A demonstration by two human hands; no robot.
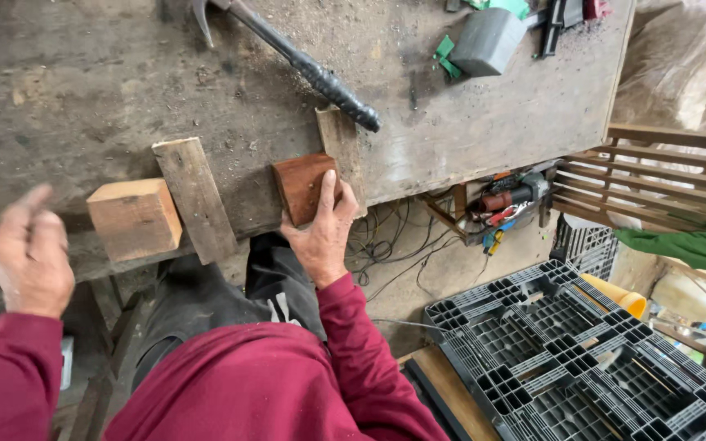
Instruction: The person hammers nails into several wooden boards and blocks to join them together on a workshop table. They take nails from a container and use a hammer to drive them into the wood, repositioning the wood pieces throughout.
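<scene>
Clad in a maroon long-sleeved top, cuffs snug at both wrists, over dark trousers marked with a small white print; left hand [30, 253] and right hand [322, 237] bare.

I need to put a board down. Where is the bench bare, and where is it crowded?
Bare: the broad bench top left of the hammer, above the pale block and plank. Also right of the hammer handle, below the grey block. Crowded: the near edge, where the right hand grips the red block.

Woodworking shop: sawdusty workbench [467, 131], hammer [288, 53], wood offcuts [134, 218].
</scene>
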